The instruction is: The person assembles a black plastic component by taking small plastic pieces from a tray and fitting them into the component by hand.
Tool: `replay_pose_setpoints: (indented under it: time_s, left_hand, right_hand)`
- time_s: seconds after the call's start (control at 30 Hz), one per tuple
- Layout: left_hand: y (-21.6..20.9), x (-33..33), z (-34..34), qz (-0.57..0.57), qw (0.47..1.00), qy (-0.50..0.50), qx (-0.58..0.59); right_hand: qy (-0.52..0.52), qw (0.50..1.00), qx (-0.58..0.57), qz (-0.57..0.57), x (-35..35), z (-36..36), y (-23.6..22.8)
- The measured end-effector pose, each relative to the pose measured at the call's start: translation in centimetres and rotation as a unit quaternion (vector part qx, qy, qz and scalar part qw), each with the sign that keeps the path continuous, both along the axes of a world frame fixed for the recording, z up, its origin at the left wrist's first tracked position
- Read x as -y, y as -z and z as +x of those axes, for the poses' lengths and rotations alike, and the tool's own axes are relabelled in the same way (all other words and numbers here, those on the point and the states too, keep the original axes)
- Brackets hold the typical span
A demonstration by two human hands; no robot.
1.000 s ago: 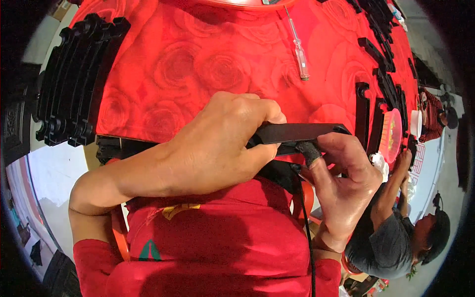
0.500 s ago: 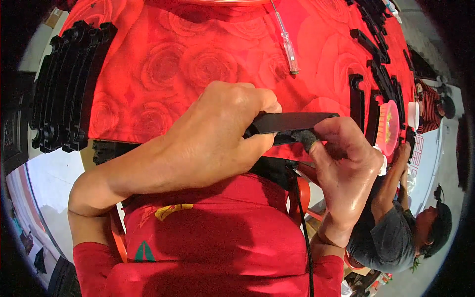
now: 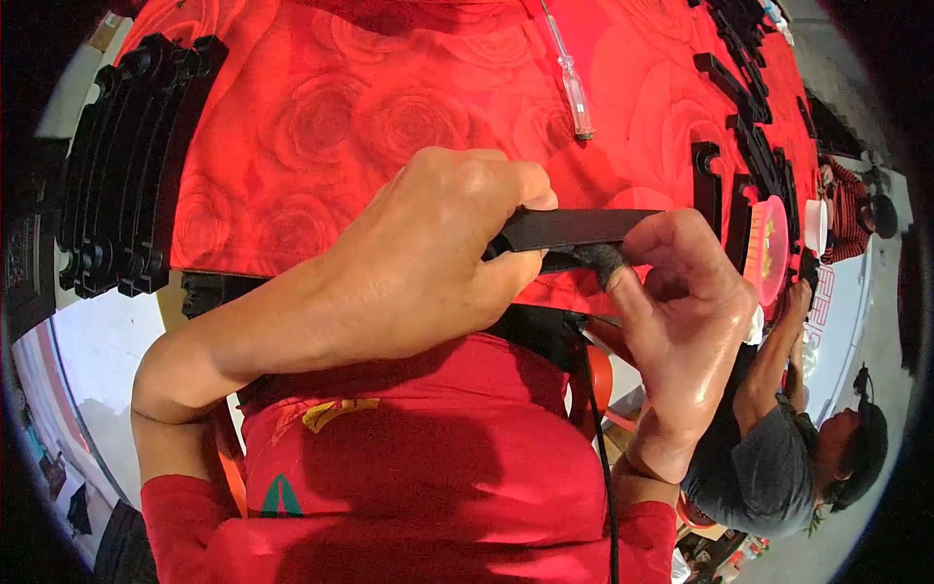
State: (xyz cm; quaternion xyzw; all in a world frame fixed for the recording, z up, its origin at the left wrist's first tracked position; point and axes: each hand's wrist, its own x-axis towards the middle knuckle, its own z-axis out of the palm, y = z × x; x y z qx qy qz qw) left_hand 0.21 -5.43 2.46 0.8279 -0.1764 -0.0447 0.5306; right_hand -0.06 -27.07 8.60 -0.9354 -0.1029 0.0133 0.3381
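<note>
Between my two hands, over the near edge of the table, is a flat black bar-like part [image 3: 584, 229]. My left hand [image 3: 443, 234] pinches its left end between thumb and fingers. At its right end my right hand [image 3: 686, 311] grips it, with the fingers curled over the top. My right thumb has a dark covering [image 3: 605, 261] on its tip and presses along the underside. Part of the black piece is hidden behind my fingers.
A stack of long black notched parts [image 3: 131, 170] lies at the left. A clear-handled screwdriver [image 3: 574, 92] lies at the back. More black parts [image 3: 744, 92], a pink basket [image 3: 769, 253] and a white bowl [image 3: 815, 226] line the right. A co-worker [image 3: 778, 457] sits at the right.
Both hands have shifted slightly up, away from me, with the black part still between them. My right fingers have closed further over its right end.
</note>
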Motion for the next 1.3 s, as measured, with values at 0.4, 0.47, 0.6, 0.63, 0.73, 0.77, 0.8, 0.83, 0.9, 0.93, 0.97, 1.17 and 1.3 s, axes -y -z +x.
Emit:
replay_pose_setpoints:
  time_s: [0.4,0.47,0.6,0.63,0.73,0.77,0.8,0.83,0.9,0.93,0.97,1.17,1.3]
  left_hand:
    - [0.8,0.4,0.1,0.013,0.999,-0.028,0.027]
    - [1.3,0.4,0.1,0.014,0.999,-0.026,0.023]
    - [1.6,0.3,0.3,0.014,0.999,-0.027,-0.011]
    - [1.7,0.3,0.3,0.014,0.999,-0.027,-0.012]
    - [2.0,0.3,0.4,0.005,0.999,-0.029,-0.041]
    - [2.0,0.2,0.5,0.008,0.998,-0.027,-0.058]
    - [2.0,0.2,0.6,0.012,0.997,-0.026,-0.075]
    - [1.9,0.2,0.5,0.013,0.997,-0.027,-0.076]
    - [1.6,0.4,0.6,0.031,0.994,-0.029,-0.099]
    - [1.5,0.5,0.5,0.032,0.994,-0.028,-0.099]
    - [1.5,0.6,0.5,0.028,0.995,-0.03,-0.092]
    - [1.8,0.5,0.2,0.047,0.996,-0.041,-0.063]
    - [1.4,0.6,0.2,0.061,0.995,-0.033,-0.073]
  right_hand:
    - [-0.055,0.99,0.05,-0.12,-1.0,0.8,-0.3]
    - [-0.048,0.992,0.053,-0.099,-1.1,0.8,-0.1]
    - [-0.07,0.987,0.059,-0.129,-1.2,1.7,0.6]
    - [-0.07,0.987,0.045,-0.135,-1.5,1.7,0.5]
    - [-0.079,0.986,0.041,-0.139,-2.0,1.8,0.8]
    - [-0.088,0.985,0.051,-0.137,-2.0,1.9,0.9]
    - [-0.088,0.985,0.051,-0.137,-1.9,2.0,1.1]
    - [-0.097,0.984,0.052,-0.14,-1.7,2.2,1.2]
    - [-0.108,0.983,0.052,-0.141,-1.3,2.4,1.5]
    - [-0.095,0.986,0.036,-0.134,-1.2,2.4,1.5]
    - [-0.081,0.989,0.02,-0.126,-1.1,2.4,1.4]
    - [-0.108,0.983,0.038,-0.146,-1.5,2.6,1.5]
    - [-0.137,0.975,0.054,-0.166,-1.8,2.8,0.8]
